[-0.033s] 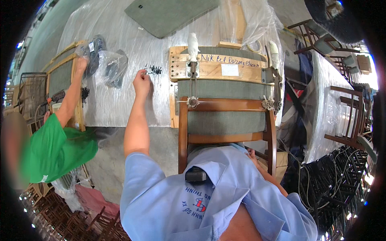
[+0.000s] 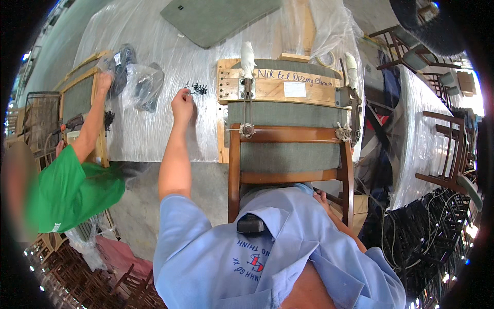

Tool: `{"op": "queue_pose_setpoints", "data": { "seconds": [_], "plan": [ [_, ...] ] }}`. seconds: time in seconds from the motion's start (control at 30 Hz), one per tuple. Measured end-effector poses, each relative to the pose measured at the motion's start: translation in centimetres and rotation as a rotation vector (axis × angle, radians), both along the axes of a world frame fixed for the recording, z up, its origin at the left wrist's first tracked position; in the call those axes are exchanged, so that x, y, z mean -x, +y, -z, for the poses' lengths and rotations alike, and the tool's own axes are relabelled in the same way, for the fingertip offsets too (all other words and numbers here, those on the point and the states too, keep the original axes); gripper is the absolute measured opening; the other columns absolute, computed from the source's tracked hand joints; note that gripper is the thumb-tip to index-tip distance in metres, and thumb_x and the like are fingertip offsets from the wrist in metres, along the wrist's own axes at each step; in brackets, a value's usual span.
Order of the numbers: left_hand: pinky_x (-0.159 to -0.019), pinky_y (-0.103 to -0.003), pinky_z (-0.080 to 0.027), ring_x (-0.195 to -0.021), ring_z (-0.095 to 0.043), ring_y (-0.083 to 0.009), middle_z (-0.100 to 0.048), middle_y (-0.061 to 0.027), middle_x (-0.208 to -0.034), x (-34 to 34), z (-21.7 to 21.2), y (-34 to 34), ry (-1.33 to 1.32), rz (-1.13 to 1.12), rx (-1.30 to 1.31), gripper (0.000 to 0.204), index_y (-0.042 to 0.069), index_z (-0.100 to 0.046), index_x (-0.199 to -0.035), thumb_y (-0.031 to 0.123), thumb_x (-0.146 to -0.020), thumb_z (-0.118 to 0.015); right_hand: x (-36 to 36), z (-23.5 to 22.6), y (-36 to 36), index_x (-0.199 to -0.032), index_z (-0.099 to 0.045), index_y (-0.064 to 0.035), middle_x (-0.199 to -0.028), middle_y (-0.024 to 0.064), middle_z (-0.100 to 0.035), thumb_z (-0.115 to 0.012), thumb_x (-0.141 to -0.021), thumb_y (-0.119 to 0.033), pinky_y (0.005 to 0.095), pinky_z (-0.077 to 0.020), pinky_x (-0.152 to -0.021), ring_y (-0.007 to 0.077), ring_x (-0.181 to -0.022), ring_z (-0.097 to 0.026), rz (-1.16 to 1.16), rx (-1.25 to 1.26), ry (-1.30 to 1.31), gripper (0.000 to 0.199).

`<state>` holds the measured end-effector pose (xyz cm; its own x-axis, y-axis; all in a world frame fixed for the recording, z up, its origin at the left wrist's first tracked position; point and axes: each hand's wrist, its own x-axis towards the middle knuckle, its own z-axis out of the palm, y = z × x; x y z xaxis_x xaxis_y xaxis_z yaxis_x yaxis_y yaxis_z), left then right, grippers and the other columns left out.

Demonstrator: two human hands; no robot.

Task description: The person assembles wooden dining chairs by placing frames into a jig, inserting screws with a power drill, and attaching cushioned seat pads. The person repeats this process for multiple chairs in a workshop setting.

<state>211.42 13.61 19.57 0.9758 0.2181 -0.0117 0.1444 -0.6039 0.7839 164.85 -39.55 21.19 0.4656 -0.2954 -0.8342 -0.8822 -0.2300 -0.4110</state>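
Observation:
My left hand [image 2: 181, 107] reaches out over the film-covered table, its fingertips pinched together at the left edge of a small pile of black screws [image 2: 199, 89]. Whatever sits between those fingertips is too small to make out. In front of me a brown wooden chair frame [image 2: 288, 135] stands against a wooden jig [image 2: 270, 93] with a grey-green padded panel [image 2: 288, 114]. Two metal toggle clamps are mounted on the jig; the left clamp [image 2: 247, 85] has a white-wrapped handle. My right hand [image 2: 322, 200] is low beside the chair's right post, its fingers mostly hidden.
At the left, a co-worker in a green shirt [image 2: 72, 190] reaches toward another wooden frame [image 2: 100, 92]. Clear plastic bags [image 2: 141, 85] lie between us. A grey-green panel [image 2: 216, 20] lies at the table's far side, a tape roll [image 2: 325, 59] behind the jig. Chairs [image 2: 447, 149] stand right.

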Motion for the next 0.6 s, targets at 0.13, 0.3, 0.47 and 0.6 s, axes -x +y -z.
{"op": "queue_pose_setpoints", "data": {
  "seconds": [0.13,0.3,0.47,0.6],
  "plan": [
    [-0.076,-0.042,-0.055,-0.082,-0.07,-0.0349,-0.073,-0.018,-0.089,-1.0,0.7,-1.0,-0.029,0.035,-0.199,0.017,0.005,-0.073,-0.101,0.008,-0.084,-0.07,-4.2,-4.7,0.7,-0.134,-0.057,0.0038,-0.123,0.0226,-0.067,-0.053,-0.096,-0.066,0.0375,-0.0488,-0.099,0.0272,-0.111,-0.066,-0.167,-0.225,0.248,0.079],
    [-0.078,-0.046,-0.054,-0.085,-0.07,-0.0388,-0.072,-0.0197,-0.09,-2.0,-0.1,-1.9,0.045,0.0,-0.297,0.012,0.003,-0.07,-0.093,0.011,-0.085,-0.072,-3.0,-3.5,-0.4,-0.128,-0.065,0.0046,-0.118,0.0235,-0.069,-0.049,-0.096,-0.07,0.037,-0.051,-0.097,0.0283,-0.106,-0.068,-0.236,-0.176,0.3,0.082],
    [-0.079,-0.049,-0.053,-0.085,-0.068,-0.0432,-0.071,-0.0229,-0.088,-1.8,0.1,-1.6,0.05,0.024,-0.37,0.013,0.0,-0.067,-0.088,0.013,-0.087,-0.07,-3.0,-4.4,-0.2,-0.115,-0.071,0.0064,-0.106,0.0226,-0.072,-0.048,-0.099,-0.067,0.0384,-0.0548,-0.088,0.0294,-0.096,-0.071,-0.279,-0.219,0.271,0.078],
    [-0.074,-0.047,-0.055,-0.081,-0.069,-0.0391,-0.07,-0.0227,-0.083,-1.0,0.6,-1.4,0.023,-0.085,-0.293,0.014,-0.001,-0.064,-0.086,0.012,-0.089,-0.068,-5.9,-7.6,0.4,-0.11,-0.072,0.0083,-0.104,0.0229,-0.072,-0.049,-0.098,-0.066,0.0389,-0.0549,-0.087,0.03,-0.094,-0.071,-0.465,-0.156,0.295,0.079]
  ]
}}
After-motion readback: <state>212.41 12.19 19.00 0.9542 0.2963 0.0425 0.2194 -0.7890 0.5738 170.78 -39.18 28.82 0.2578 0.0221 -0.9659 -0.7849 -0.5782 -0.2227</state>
